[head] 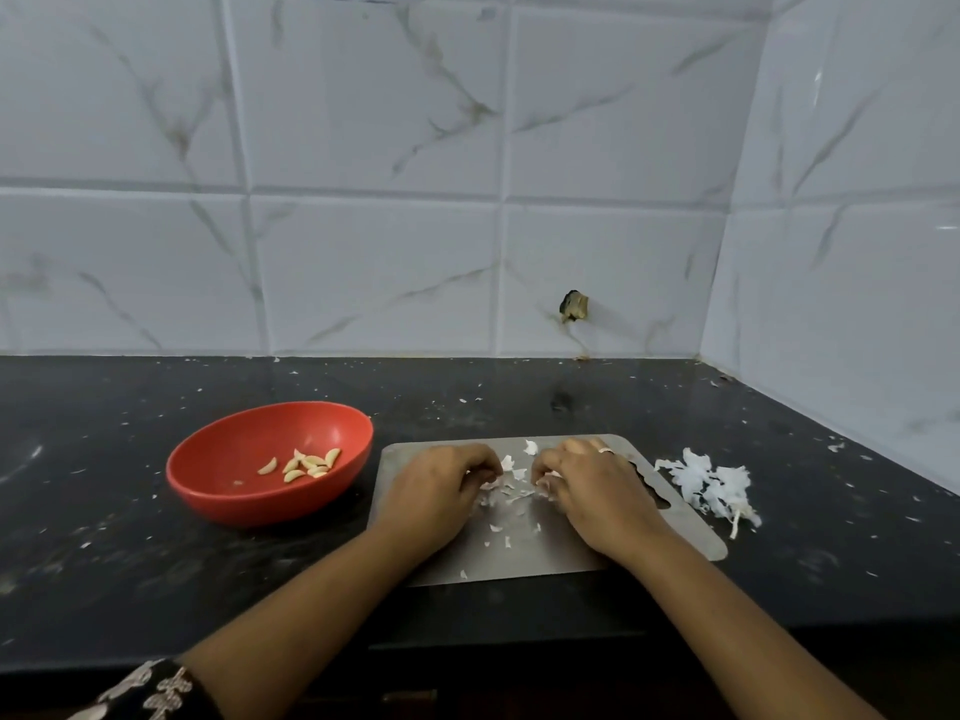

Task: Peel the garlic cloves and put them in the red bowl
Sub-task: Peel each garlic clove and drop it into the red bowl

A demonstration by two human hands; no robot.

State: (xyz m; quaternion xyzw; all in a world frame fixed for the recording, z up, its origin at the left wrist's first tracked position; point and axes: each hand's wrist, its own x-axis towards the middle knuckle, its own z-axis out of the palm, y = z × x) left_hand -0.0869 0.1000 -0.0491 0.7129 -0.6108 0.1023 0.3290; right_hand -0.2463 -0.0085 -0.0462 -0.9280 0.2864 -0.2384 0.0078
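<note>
Peeling over steel board (545, 556) — left hand (441, 491), right hand (597, 491) curled, contents hidden; small, gentle pinches are advised.

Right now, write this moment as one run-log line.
stage: peeling | left hand: curled, contents hidden | right hand: pinches garlic clove | red bowl: holds peeled cloves | board: skins

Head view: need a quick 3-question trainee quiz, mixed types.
1. True or false: the bowl already holds peeled cloves.
2. The big peel pile lies: A) in the bowl; B) on the counter, right of the board; C) left of the bowl.
3. Which hand wears a ring?

Key: 1 true; 2 B; 3 the right hand.
</note>
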